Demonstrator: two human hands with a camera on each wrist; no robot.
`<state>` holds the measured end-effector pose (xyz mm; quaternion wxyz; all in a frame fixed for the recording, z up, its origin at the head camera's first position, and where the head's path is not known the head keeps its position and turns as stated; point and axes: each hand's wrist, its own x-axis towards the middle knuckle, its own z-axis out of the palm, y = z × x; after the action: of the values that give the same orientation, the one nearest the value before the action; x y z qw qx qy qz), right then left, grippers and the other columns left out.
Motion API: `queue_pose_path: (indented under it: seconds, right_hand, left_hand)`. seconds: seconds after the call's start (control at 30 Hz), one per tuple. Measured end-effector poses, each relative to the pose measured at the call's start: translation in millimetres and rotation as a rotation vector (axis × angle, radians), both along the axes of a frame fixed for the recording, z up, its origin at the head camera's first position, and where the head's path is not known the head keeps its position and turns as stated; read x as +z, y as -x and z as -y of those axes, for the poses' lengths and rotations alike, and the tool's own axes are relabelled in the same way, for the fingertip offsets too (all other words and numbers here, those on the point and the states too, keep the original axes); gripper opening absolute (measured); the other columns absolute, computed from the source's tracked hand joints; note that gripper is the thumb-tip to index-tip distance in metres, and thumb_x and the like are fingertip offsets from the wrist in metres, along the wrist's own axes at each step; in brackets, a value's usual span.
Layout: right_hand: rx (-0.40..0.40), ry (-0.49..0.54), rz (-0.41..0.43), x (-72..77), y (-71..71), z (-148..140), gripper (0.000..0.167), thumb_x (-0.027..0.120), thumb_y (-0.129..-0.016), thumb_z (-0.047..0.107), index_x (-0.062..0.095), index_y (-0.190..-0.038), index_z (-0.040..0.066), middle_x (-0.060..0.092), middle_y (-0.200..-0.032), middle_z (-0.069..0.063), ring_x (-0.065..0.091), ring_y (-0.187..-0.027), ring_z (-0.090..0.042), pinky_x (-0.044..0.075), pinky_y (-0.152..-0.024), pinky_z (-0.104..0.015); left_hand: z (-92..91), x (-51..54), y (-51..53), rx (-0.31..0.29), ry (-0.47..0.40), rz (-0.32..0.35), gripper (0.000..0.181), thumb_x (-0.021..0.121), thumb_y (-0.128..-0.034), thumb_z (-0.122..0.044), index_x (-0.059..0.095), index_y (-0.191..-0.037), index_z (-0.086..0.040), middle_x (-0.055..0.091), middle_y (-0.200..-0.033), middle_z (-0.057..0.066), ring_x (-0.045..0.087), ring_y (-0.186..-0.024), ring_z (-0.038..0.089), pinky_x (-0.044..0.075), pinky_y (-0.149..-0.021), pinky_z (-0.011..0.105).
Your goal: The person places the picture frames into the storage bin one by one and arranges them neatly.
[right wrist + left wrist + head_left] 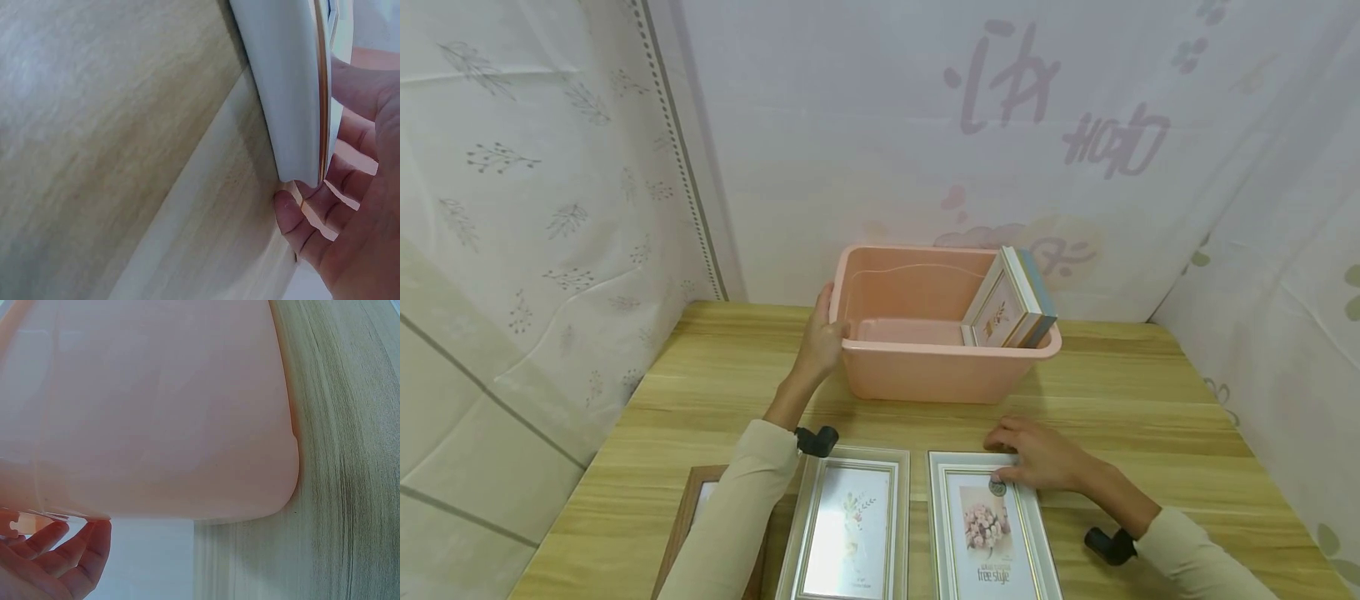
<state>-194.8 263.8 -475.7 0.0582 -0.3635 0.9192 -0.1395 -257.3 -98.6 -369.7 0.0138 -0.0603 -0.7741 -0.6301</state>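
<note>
My left hand grips the left rim of a pink plastic bin, thumb over the near corner. In the left wrist view the fingertips meet the rim's edge. Inside the bin's right end, several picture frames lean upright together. My right hand holds the top edge of a white picture frame with a pink flower print, which lies on the table. Its thumb is on the front, and in the right wrist view the fingers curl past the frame's edge.
Left of the white frame lies a champagne-coloured picture frame with a plant print. A brown wooden frame is partly hidden under my left sleeve. The wood-grain table meets printed curtains at the back and sides.
</note>
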Motion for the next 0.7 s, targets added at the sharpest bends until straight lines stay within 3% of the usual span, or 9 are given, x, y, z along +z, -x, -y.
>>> queue_pose_path:
  seconds: [0.17, 0.33, 0.47, 0.7]
  right_hand:
    - [0.059, 0.056, -0.009, -2.8, 1.7, 0, 0.021, 0.072, -0.087, 0.044, 0.070, -0.098, 0.027, 0.060, -0.101, 0.014, 0.055, -0.092, -0.005, 0.051, -0.080, -0.032]
    - [0.062, 0.090, 0.010, -2.7, 3.7, 0, 0.019, 0.073, -0.086, 0.042, 0.069, -0.099, 0.028, 0.060, -0.101, 0.017, 0.055, -0.090, -0.002, 0.050, -0.077, -0.028]
    - [0.049, 0.127, 0.076, 2.0, 6.6, 0, 0.020, 0.072, -0.089, 0.040, 0.068, -0.104, 0.028, 0.063, -0.102, 0.018, 0.058, -0.092, -0.002, 0.052, -0.079, -0.028]
    - [0.003, 0.205, 0.238, 14.0, 12.8, -2, 0.027, 0.068, -0.092, 0.039, 0.066, -0.114, 0.023, 0.068, -0.104, 0.013, 0.064, -0.096, -0.007, 0.054, -0.082, -0.032]
  left_hand:
    - [-0.3, -0.7, 1.0, 0.000, 0.002, -0.002, 0.079, 0.042, -0.0890, 0.000, 0.006, -0.159, -0.005, 0.012, -0.164, 0.019, 0.019, -0.149, 0.034, 0.019, -0.121, 0.050]
    - [2.3, -18.9, 15.6, 0.002, -0.024, -0.002, 0.080, 0.042, -0.0899, 0.001, 0.006, -0.160, -0.009, 0.012, -0.165, 0.016, 0.019, -0.149, 0.033, 0.019, -0.121, 0.049]
    - [3.5, -31.0, 23.4, 0.011, -0.036, -0.023, 0.080, 0.043, -0.0901, -0.002, 0.006, -0.160, -0.013, 0.015, -0.164, 0.014, 0.025, -0.147, 0.032, 0.022, -0.119, 0.050]
    - [3.9, -34.3, 25.7, 0.017, -0.025, -0.031, 0.080, 0.044, -0.0906, -0.002, 0.007, -0.160, -0.014, 0.015, -0.164, 0.012, 0.023, -0.148, 0.031, 0.021, -0.120, 0.049]
